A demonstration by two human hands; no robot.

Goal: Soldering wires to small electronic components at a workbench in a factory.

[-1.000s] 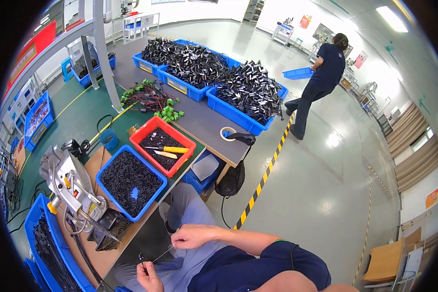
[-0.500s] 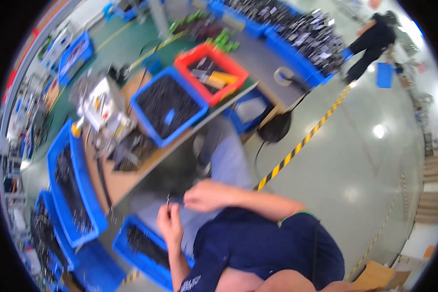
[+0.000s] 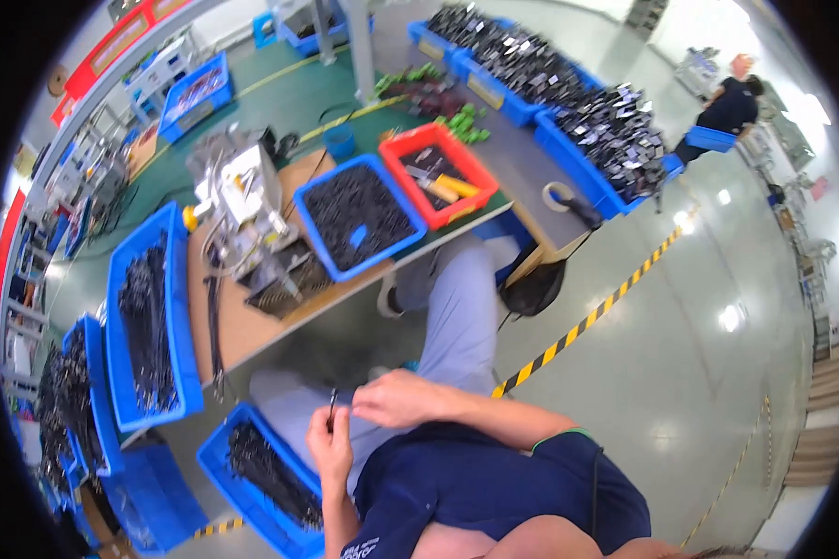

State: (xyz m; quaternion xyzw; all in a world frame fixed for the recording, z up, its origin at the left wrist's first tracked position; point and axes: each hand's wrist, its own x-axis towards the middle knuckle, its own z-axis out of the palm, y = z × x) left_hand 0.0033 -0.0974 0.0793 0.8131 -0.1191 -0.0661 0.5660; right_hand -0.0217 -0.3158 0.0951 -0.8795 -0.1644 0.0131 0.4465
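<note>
Above my lap, my left hand (image 3: pixel 330 445) is closed in a pinch on a short thin dark piece (image 3: pixel 334 398), which stands up from the fingertips. Its exact kind is too small to tell. Close to its right, my right hand (image 3: pixel 396 399) has its fingers pressed together, and anything in them is hidden. Left of my lap sits a blue bin (image 3: pixel 216 445) with a bundle of black cables (image 3: pixel 268 470). On the table ahead, a blue tray (image 3: pixel 301 228) holds many small black parts (image 3: pixel 356 212).
A metal bench machine (image 3: pixel 256 200) stands on the wooden table (image 3: pixel 242 335), with black cables (image 3: pixel 214 326) hanging over its edge. Beside the blue tray is a red tray (image 3: pixel 480 200) with yellow-handled tools. A long blue bin (image 3: pixel 194 373) flanks the table. A person (image 3: pixel 729 107) carries a blue bin far right.
The view has shifted, so the table and bins sit differently in it. My hands stay close together above my lap, the dark piece still in my left. The far person has turned and moved.
</note>
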